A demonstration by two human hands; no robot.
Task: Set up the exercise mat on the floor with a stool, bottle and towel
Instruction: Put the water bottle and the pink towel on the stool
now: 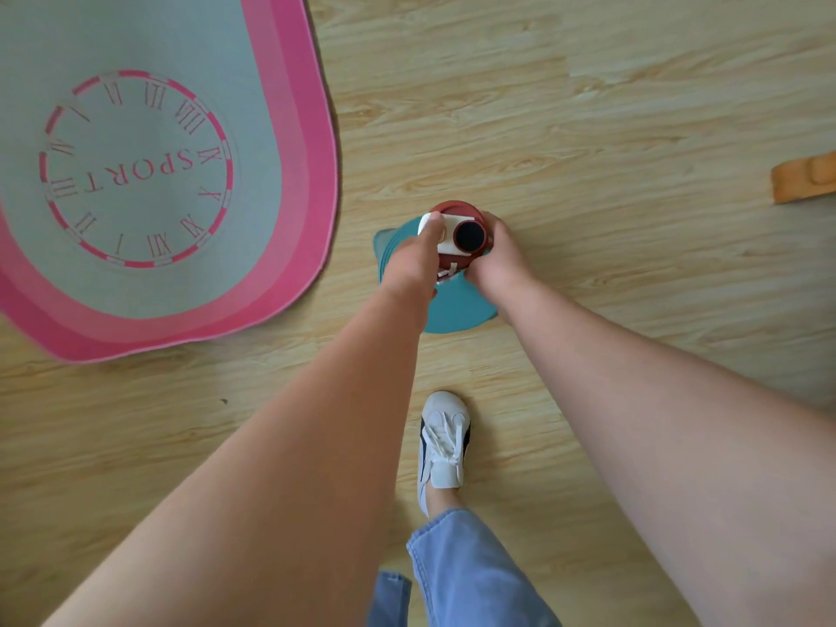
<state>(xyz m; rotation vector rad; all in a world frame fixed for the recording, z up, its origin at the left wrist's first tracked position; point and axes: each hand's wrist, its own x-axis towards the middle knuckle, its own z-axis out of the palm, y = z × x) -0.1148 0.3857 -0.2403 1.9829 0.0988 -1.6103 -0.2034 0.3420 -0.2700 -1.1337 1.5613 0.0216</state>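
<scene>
While both hands hold the bottle, it is best kept upright and set square on the middle of the teal stool beneath them, then released only once it stands firm. The left hand pinches the white flap on top, and the right hand curls round the cap's side. From above the bottle shows a red-brown cap and a black round button; its body is hidden. The mat lies flat, well left of the left hand.
</scene>
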